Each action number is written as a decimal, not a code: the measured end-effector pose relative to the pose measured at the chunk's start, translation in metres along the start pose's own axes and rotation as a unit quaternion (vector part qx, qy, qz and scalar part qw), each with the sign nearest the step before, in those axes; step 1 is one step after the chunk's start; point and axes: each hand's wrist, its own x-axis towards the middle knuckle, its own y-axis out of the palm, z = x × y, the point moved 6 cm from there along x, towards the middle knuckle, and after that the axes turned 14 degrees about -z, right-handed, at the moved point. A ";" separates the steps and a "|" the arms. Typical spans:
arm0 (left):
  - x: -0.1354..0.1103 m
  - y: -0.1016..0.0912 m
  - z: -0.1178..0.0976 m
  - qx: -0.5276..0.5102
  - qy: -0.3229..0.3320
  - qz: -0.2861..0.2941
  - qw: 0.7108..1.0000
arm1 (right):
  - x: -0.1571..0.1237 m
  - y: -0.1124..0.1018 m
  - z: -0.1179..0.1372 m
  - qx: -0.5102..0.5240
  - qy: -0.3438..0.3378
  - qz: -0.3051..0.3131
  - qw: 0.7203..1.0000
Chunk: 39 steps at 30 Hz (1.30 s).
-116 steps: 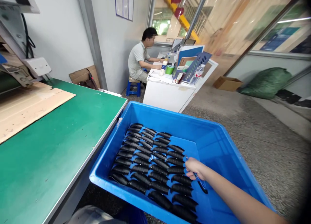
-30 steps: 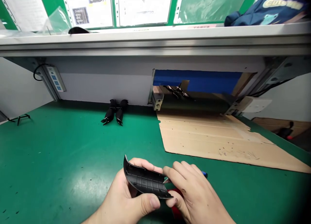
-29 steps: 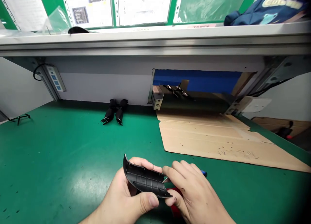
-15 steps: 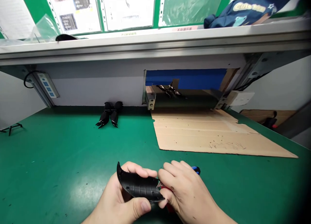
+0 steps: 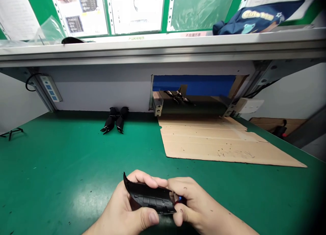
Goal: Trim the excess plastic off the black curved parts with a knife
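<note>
My left hand [image 5: 127, 207] is closed round a curved black plastic shell [image 5: 152, 197], its thumb along the near edge and its fingers behind the far one. The shell's hollow, ribbed inner side faces up, and a pointed tip rises at its left end. At the right end, my right hand [image 5: 195, 202] is closed on a small tool with red and blue on its handles, which looks like pliers [image 5: 180, 198]. Its metal jaws are at the shell's end; whether they grip the plastic is hidden. Most of the handles are covered by the fingers.
Joined black glossy parts [image 5: 115, 120] lie at the back of the green table [image 5: 63, 167]. A cardboard sheet [image 5: 203, 143] leads to an opening with a dark belt [image 5: 203, 107], where similar parts lie. A shelf [image 5: 142, 44] runs overhead; a power strip [image 5: 51, 88] hangs left.
My right hand has turned, and the pliers with it: the blue handle end that stuck out behind the hand no longer shows there. The shell has tilted slightly; my left hand keeps its hold.
</note>
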 end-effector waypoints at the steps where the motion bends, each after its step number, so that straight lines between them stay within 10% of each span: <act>1: 0.000 -0.002 0.001 -0.002 -0.004 -0.009 1.000 | 0.000 -0.004 -0.001 0.016 0.011 -0.018 1.000; 18: 0.000 -0.006 0.003 0.033 0.002 -0.061 0.998 | 0.000 -0.010 0.015 -0.349 -0.142 -0.107 0.920; 26: -0.001 -0.005 0.003 0.022 0.009 -0.061 0.998 | -0.003 -0.005 0.007 -0.315 -0.115 -0.086 0.938; 33: -0.001 0.001 -0.002 0.032 0.012 -0.008 0.999 | -0.001 0.005 -0.005 0.034 0.054 0.090 0.994; 39: 0.000 0.004 -0.006 0.051 0.025 -0.012 0.998 | -0.001 -0.005 -0.016 -0.014 0.117 0.054 0.992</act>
